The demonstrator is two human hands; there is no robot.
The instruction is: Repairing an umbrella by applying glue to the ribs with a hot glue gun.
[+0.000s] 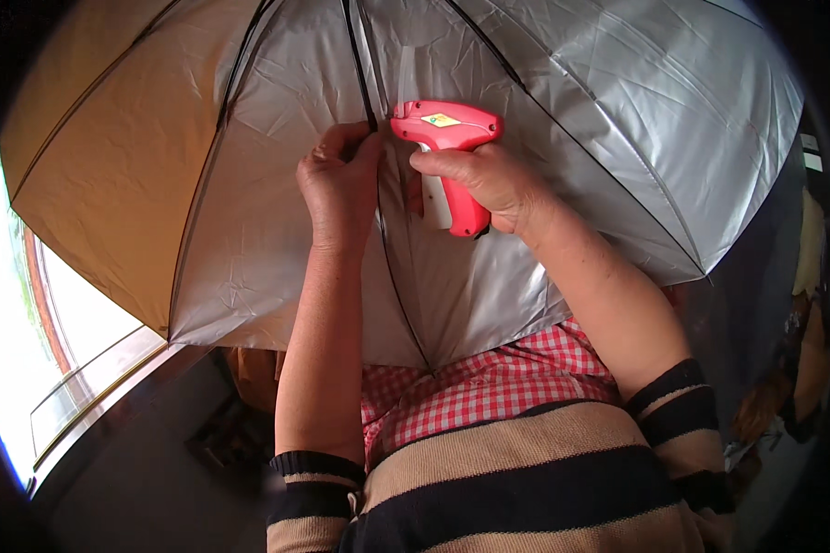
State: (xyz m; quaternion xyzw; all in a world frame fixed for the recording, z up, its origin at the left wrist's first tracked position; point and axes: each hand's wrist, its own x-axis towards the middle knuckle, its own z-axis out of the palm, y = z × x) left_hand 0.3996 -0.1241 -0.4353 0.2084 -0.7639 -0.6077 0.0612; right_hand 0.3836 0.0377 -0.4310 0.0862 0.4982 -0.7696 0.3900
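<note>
An opened umbrella (267, 230), silver on its inner side, spreads before me with dark ribs running down to its edge. My left hand (341, 184) pinches one of these ribs (355, 64) near the middle, and the fabric seam beside it bunches a little. A red tagging gun (459, 124) with a whitish trigger is gripped by my right hand (489, 180), thumb across the handle's top. The gun's nose points left, close to the fingertips of my left hand and the rib. Whether its needle enters the cloth is too small to tell.
A red-and-white checked cloth (489, 378) lies over my lap, under the umbrella's near edge. At far left is a bright window (55, 313). Dim, blurred items (775, 396) stand at the right rim.
</note>
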